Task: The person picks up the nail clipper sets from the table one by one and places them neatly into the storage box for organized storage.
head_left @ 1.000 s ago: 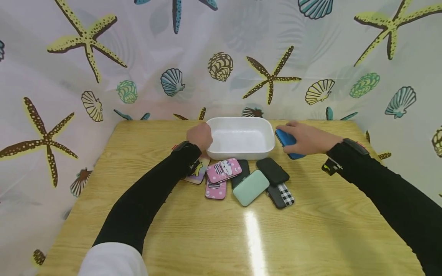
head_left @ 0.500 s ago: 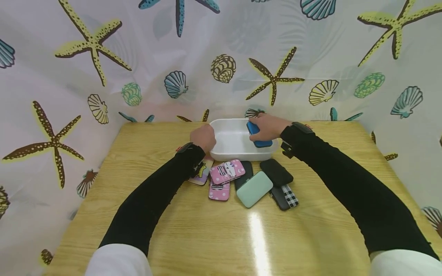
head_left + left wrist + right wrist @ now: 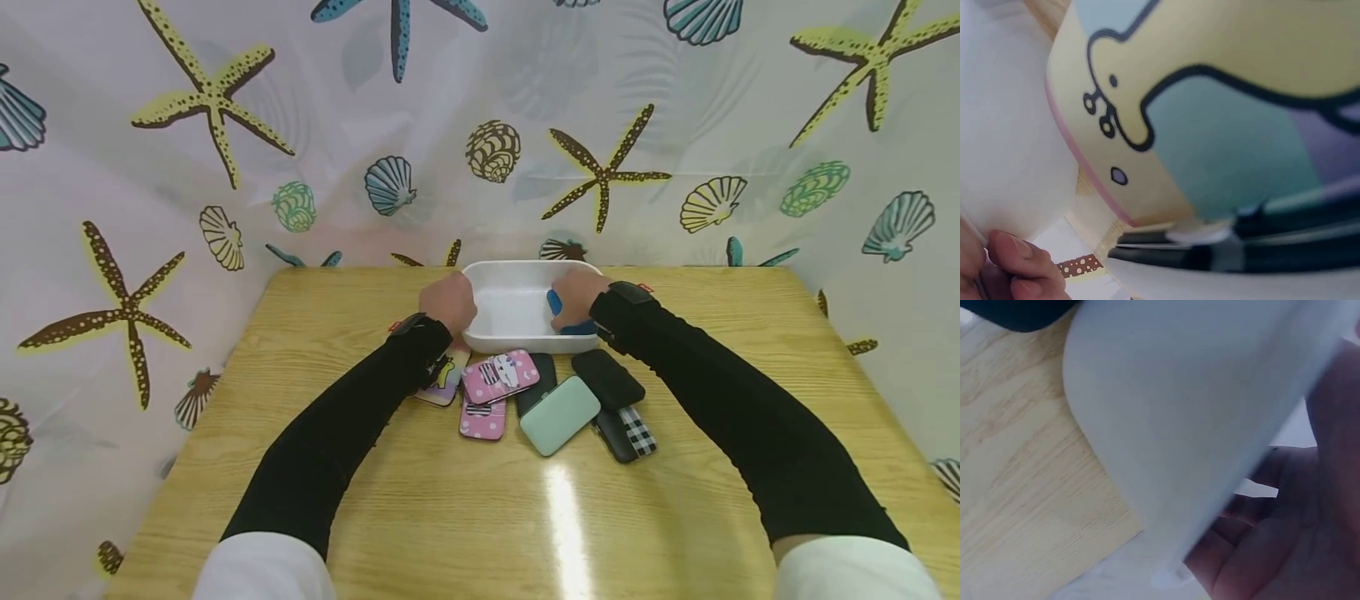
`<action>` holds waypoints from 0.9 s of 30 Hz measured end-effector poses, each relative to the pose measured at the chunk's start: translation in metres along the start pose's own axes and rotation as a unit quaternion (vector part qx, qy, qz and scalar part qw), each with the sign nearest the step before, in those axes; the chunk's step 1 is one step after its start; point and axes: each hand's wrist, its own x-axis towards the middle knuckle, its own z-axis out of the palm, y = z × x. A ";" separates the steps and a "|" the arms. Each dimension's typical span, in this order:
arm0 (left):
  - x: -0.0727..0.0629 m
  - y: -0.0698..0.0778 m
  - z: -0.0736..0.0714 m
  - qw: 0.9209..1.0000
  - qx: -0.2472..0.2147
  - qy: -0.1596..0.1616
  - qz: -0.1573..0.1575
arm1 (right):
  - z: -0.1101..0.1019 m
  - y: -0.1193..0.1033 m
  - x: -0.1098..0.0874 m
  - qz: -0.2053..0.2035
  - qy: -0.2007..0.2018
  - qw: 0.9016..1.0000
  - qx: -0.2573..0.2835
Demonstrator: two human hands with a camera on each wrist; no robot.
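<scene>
A white plastic tub [image 3: 510,343] stands on the wooden table. At its left end my left hand [image 3: 450,303] grips the rim; the left wrist view has the fingers [image 3: 1022,257] curled against the white wall. My right hand [image 3: 576,296] is down inside the tub's right end, holding a blue flat case [image 3: 577,328], partly hidden under the hand. In the right wrist view the tub wall [image 3: 1166,419] covers the case and some fingertips. Under my left wrist lies a pastel case with a giraffe-like picture [image 3: 1222,125].
Before the tub lie a pink dotted case [image 3: 501,377] over another pink case [image 3: 482,421], a mint case [image 3: 560,415] overlapping a dark one [image 3: 537,375], and a black case [image 3: 607,379] over a checked one [image 3: 637,432]. A patterned curtain [image 3: 442,100] hangs behind.
My right hand has carried the blue case leftward from beside the tub, over its rim and down inside. My left hand stays at the tub's left rim.
</scene>
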 end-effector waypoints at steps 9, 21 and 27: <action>-0.004 0.003 -0.003 1.000 0.011 -0.007 0.002 | 0.001 0.002 -0.002 -0.026 0.014 0.999 -0.020; -0.002 0.004 -0.001 1.000 0.004 -0.009 -0.009 | 0.005 0.006 -0.007 -0.036 0.017 0.999 0.005; -0.001 0.004 -0.002 1.000 0.012 -0.013 -0.008 | 0.002 0.007 -0.025 -0.071 0.050 0.995 0.049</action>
